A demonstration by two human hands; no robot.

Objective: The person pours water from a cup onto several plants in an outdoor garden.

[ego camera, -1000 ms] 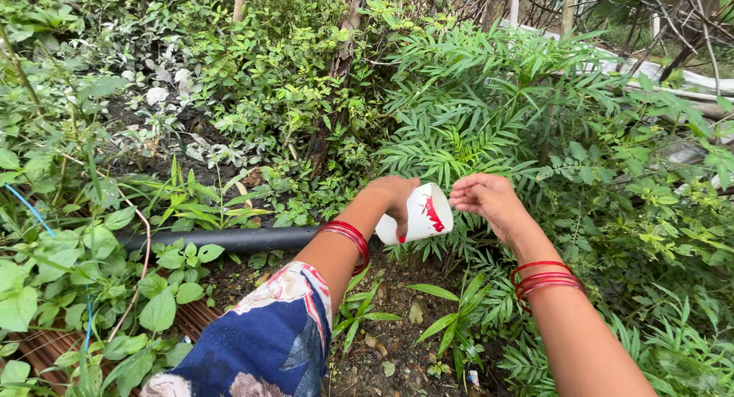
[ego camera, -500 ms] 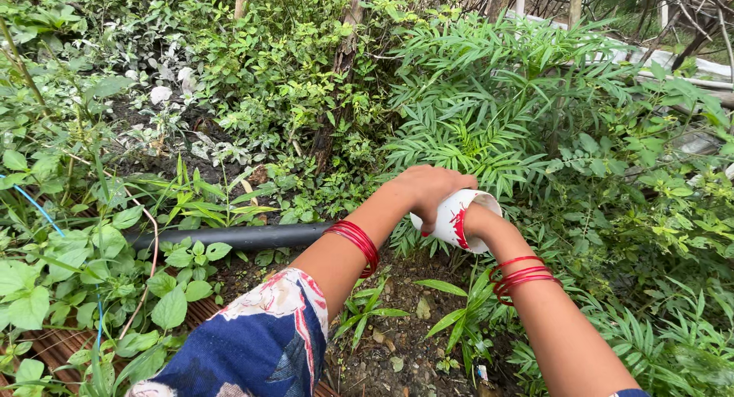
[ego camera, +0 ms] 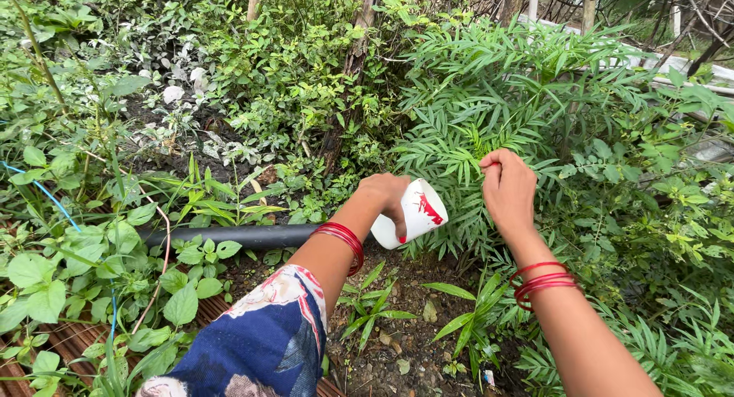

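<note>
Picking looks underway, not finished. The left hand [ego camera: 388, 194] grips a white paper cup [ego camera: 417, 212] with a red mark, tilted, just above the black pipe [ego camera: 229, 235]. The right hand [ego camera: 508, 189] pinches at the feathery green plant [ego camera: 489, 91], fingertips closed on something too small to tell. Plenty of foliage remains untouched.

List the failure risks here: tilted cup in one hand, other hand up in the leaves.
1. The left hand holds the paper cup tipped on its side, mouth toward the feathery plant; anything inside could spill onto the soil.
2. The right hand is pinched among thin leaves; a tug might tear more than intended.
3. The black pipe lies near the left arm and could be knocked.
</note>
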